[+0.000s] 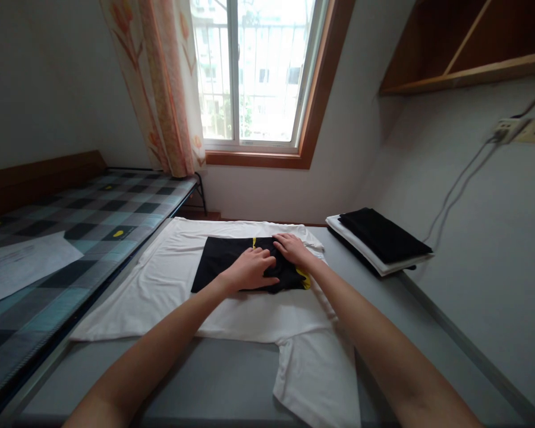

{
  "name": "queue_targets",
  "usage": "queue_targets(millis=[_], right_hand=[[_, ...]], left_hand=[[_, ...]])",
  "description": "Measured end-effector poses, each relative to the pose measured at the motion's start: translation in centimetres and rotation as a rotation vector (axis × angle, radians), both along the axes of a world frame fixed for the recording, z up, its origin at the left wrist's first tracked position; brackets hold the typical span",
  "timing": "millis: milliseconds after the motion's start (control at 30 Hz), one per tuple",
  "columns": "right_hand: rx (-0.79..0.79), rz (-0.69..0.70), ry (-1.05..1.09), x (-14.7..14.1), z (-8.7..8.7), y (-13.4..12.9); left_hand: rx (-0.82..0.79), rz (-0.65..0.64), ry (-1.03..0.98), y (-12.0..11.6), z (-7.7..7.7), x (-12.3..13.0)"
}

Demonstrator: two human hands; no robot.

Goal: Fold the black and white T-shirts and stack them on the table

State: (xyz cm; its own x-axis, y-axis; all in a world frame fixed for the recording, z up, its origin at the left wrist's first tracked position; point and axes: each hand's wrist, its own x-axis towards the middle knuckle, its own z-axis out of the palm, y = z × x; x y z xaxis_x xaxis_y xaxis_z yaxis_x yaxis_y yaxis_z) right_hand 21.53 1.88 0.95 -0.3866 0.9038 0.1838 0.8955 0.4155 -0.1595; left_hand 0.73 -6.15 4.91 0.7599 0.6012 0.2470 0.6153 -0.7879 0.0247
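A folded black garment with yellow trim lies on a white T-shirt, which is spread flat across the grey table. My left hand rests on the middle of the black garment, its fingers apart and slightly bent. Just beyond and to the right, my right hand lies on the garment's far right part with fingers stretched out. Neither hand appears to grip the cloth. One white sleeve of the T-shirt hangs toward me at the lower right.
A stack of folded black and white clothes sits at the table's back right, by the wall. To the left is a bed with a checked mattress and a paper sheet. A curtained window stands ahead; a wooden shelf hangs upper right.
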Motion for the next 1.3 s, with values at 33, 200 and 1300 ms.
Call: queue_targets(millis=[33,200,1300], right_hand=[[-0.009,-0.014,0.009,-0.3,0.1,0.4],[-0.043,-0.091,0.029,-1.6,0.7,1.8],[0.15,-0.215,0.199,-0.7,-0.1,-2.0]], left_hand=[[0.012,-0.045,0.01,-0.4,-0.3,0.6],[0.046,-0.109,0.079,-1.2,-1.4,1.7],[-0.283,0.66,0.133,2.0,-0.3,-1.5]])
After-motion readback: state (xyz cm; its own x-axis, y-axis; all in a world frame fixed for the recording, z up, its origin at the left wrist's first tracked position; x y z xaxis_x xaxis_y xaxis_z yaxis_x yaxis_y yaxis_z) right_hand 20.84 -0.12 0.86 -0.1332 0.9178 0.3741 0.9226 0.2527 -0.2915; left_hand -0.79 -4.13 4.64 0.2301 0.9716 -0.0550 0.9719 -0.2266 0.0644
